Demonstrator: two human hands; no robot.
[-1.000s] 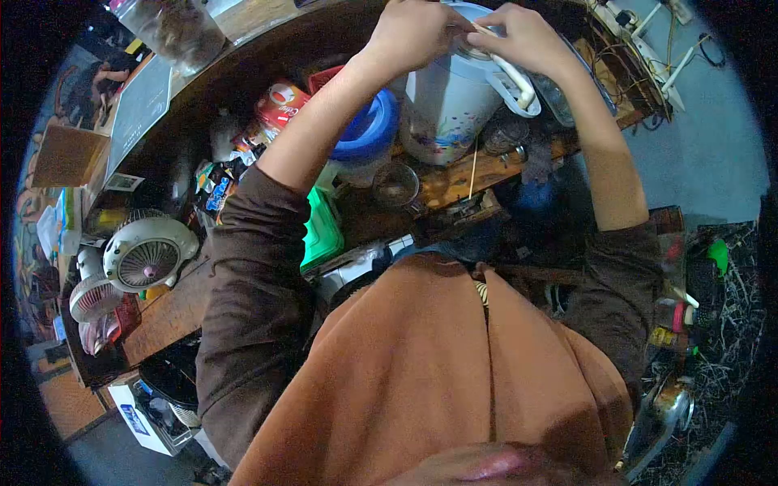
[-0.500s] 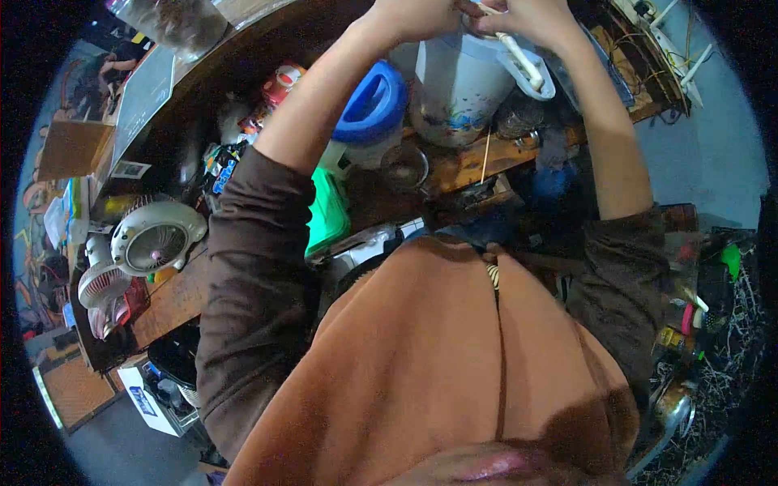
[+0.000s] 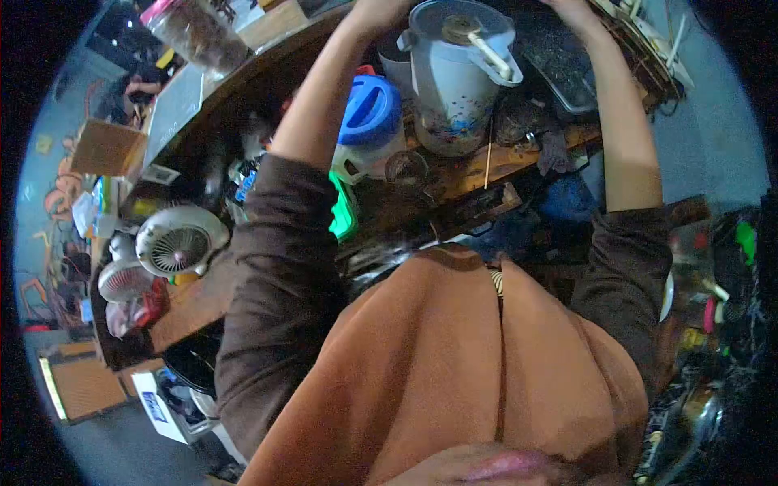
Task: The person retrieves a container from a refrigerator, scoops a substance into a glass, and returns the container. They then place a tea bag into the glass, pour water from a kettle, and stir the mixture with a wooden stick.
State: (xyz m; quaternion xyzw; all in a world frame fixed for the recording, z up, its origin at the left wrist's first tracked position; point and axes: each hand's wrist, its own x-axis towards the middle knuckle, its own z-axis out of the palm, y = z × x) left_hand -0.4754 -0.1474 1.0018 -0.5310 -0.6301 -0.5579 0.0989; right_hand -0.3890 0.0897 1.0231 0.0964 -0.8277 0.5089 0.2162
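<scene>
A pale pitcher with small printed figures (image 3: 450,101) stands upright on the wooden bench. On its grey lid (image 3: 438,18) lies a white rod-like piece (image 3: 490,57) that slants toward the spout. My left hand (image 3: 382,11) is at the top edge, left of the pitcher, with its fingers out of the frame. To the right of the pitcher, apart from it, my right hand (image 3: 574,14) is also cut off by the top edge. What either hand holds, if anything, cannot be seen. A blue-lidded container (image 3: 369,113) stands beside the pitcher, partly behind my left forearm.
A small glass (image 3: 407,168) and a thin stick (image 3: 488,160) are near the bench's front edge (image 3: 462,174). A dark tray (image 3: 567,81) lies at the right. Farther left are a white fan (image 3: 180,241), a green object (image 3: 342,212) and a jar (image 3: 194,36).
My hands have moved apart from above the pitcher, one to each side, and their fingers have left the view. The lid and the white piece on it are now uncovered.
</scene>
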